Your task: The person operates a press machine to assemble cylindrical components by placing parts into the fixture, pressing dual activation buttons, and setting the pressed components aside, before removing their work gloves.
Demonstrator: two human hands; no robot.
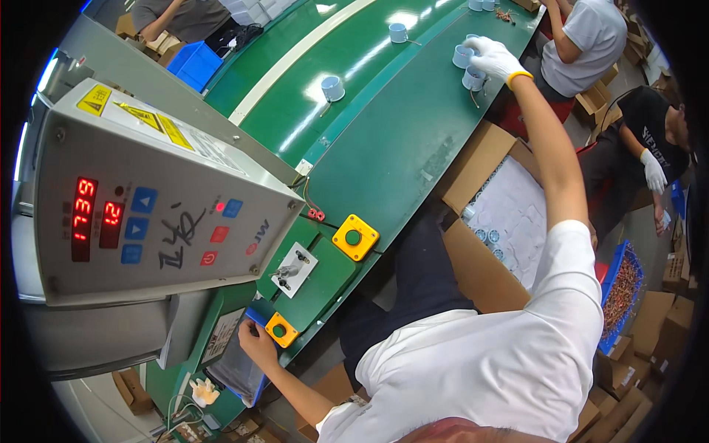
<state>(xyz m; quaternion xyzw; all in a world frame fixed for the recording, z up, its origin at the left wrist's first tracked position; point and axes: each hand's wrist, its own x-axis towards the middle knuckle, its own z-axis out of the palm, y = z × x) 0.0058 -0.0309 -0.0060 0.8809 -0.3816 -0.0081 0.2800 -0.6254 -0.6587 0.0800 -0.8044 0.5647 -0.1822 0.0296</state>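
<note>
Head view: me at a green conveyor bench [384,148], both arms out.
Right hand [493,59]: gloved, fingers closed around a small pale-blue cup [464,56]; another cup [473,77] just below it.
Left hand [256,341]: bare, curled on the blue tray edge [251,384], touching the yellow push-button box [281,329].
Risk: honestly, reaching this far, I'd guess my wrist clips that lower cup and tips it.

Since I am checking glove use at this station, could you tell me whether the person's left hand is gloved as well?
No, the left hand is bare beside the small yellow button box, and only the right hand wears a white glove.
</note>
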